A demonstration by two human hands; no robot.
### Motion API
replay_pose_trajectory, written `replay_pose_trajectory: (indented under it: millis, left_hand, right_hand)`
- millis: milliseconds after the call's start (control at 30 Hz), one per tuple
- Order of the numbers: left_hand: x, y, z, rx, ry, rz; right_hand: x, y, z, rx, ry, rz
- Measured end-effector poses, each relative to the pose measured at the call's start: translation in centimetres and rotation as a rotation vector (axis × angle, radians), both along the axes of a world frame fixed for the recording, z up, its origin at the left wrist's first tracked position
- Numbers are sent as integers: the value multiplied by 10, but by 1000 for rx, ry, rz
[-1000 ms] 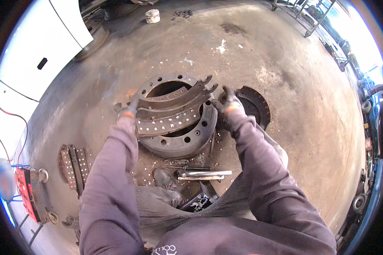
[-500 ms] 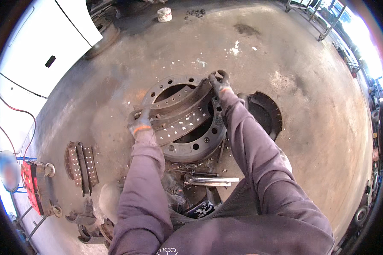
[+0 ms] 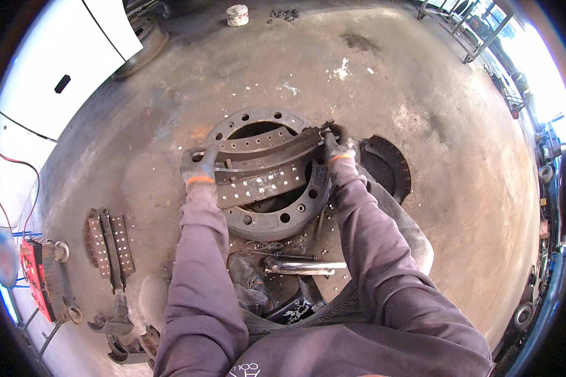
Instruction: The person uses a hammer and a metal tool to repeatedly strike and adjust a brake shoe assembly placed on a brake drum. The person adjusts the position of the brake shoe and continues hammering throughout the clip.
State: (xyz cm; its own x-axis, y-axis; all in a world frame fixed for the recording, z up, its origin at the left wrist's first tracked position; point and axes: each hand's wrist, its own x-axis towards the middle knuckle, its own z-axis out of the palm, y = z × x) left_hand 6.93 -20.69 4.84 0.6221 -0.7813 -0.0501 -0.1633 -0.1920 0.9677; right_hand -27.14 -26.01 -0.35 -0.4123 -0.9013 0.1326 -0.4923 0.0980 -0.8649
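A curved brake shoe, dotted with white-filled rivet holes, lies across the top of a grey brake drum on the floor. My left hand, in a dark glove with an orange cuff, is closed around the shoe's left end. Gripping its right end is my gloved right hand. The drum's bolt-hole flange faces up and its dark centre opening shows on both sides of the shoe. Whether the shoe rests on the flange or hangs just above it, I cannot tell.
Another curved brake part lies right of the drum. A second riveted shoe is on the floor at left. Shiny metal tools lie between my legs and the drum. A red toolbox stands far left, a white bucket far back.
The shoe's right end has come nearer to me and right with my right hand, so the shoe sits more level across the drum. Both hands keep their grip.
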Motion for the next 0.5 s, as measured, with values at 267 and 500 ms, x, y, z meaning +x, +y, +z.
replay_pose_trajectory:
  millis: [267,500]
  left_hand:
    - [24,-33,-43,-77,262,-20]
    - [1,-13,67,-412,113,153]
  right_hand:
    - [-45,17,13,271,-157,23]
    - [-49,203,-62,818,236,152]
